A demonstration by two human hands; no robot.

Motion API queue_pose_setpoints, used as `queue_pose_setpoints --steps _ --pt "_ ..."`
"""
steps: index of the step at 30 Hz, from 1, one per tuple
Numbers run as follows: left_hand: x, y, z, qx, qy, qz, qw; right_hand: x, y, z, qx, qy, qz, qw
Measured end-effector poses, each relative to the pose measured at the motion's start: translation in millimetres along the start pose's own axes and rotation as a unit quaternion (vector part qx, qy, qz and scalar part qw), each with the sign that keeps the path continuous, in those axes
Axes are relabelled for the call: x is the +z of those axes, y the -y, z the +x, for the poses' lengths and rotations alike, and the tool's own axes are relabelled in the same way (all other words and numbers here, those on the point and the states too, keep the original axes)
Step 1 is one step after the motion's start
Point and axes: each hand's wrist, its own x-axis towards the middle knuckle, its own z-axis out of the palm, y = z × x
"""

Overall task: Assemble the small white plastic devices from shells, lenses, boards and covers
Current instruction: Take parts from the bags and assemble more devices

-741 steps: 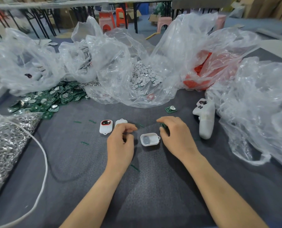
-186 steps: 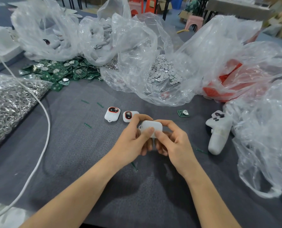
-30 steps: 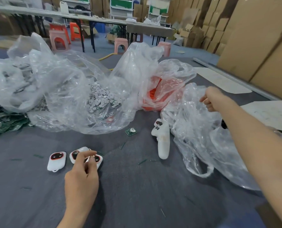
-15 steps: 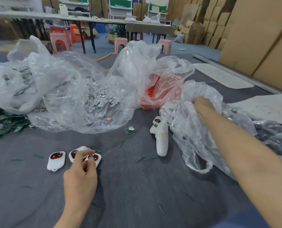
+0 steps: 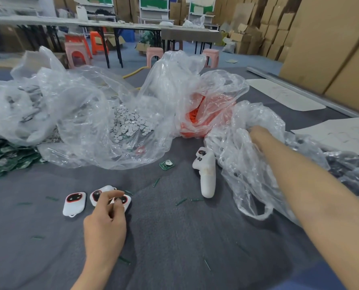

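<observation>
This is a small-parts assembly workshop on a warehouse floor. Stacked cardboard cartons (image 5: 256, 28) line the far wall beside shelving (image 5: 151, 9). In front of them stand long folding tables (image 5: 86, 21) with plastic stools (image 5: 78, 53) (pink and orange) around them. The cloth-covered bench (image 5: 174, 237) carries clear bags (image 5: 80, 105) of bulk parts, among them grey discs (image 5: 130, 124) and orange pieces (image 5: 197, 120), and a loose heap of green circuit boards (image 5: 4, 158).

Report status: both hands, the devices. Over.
Left hand pinches rightmost device; two more devices beside it. Right hand at clear bag, fingers hidden. White controller beside bag, untouched.
</observation>
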Motion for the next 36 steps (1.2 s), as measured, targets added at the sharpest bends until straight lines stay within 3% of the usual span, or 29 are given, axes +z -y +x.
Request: queue_pose_setpoints --steps 3,6,9,12,14,16,18,20,22,25,28,32,34,36 --pt "0.0 -0.1 -0.7 0.009 0.002 0.001 1.000 -13.2 -2.9 -3.7 0.021 -0.005 0.039 0.999" --pt "-0.5 1.1 -1.1 0.015 0.007 -0.006 1.000 -36.7 -5.2 -4.4 0.009 0.020 0.011 1.000" --pt "-0.9 3.9 -0.6 0.021 0.011 -0.013 1.000 -70.4 -5.6 -16.1 -0.014 -0.027 0.003 1.000" --pt "-0.3 6.7 0.0 0.025 0.012 -0.018 0.999 -97.3 -5.2 -33.9 -0.062 -0.174 -0.054 0.981" --pt "0.1 8.3 0.1 0.028 0.017 -0.022 0.999 -107.2 1.7 -54.8 -0.146 -0.341 -0.069 0.926" --pt "-0.9 8.1 -0.7 0.037 0.026 -0.025 0.999 -103.0 16.4 -93.0 -0.261 -0.438 0.014 0.860" --pt "-3.0 6.9 -0.9 0.050 0.032 -0.032 0.998 -76.7 33.1 -137.4 -0.369 -0.385 0.168 0.829" --pt "-6.2 3.3 -2.9 0.066 0.042 -0.065 0.995 -26.6 46.1 -181.5 -0.425 -0.187 0.285 0.839" --pt "-9.9 -1.2 -6.6 0.089 0.072 -0.123 0.986 31.6 55.9 -215.9 -0.444 0.003 0.277 0.852" --pt "-11.1 -3.9 -8.7 0.083 0.121 -0.164 0.975 95.5 70.5 -241.4 -0.459 0.122 0.265 0.839" --pt "-8.6 -1.4 -3.6 0.048 0.086 -0.105 0.990 121.1 79.9 -247.7 -0.459 0.150 0.282 0.829" --pt "-5.5 1.2 -2.3 0.048 0.058 -0.116 0.990 133.3 71.6 -246.4 -0.437 0.164 0.338 0.817" --pt "-3.8 2.8 -2.2 0.025 0.067 -0.135 0.988 135.4 68.6 -244.7 -0.423 0.106 0.367 0.821" --pt "-3.7 5.8 0.8 -0.015 0.040 -0.166 0.985 137.4 67.9 -244.9 -0.409 -0.002 0.380 0.829"
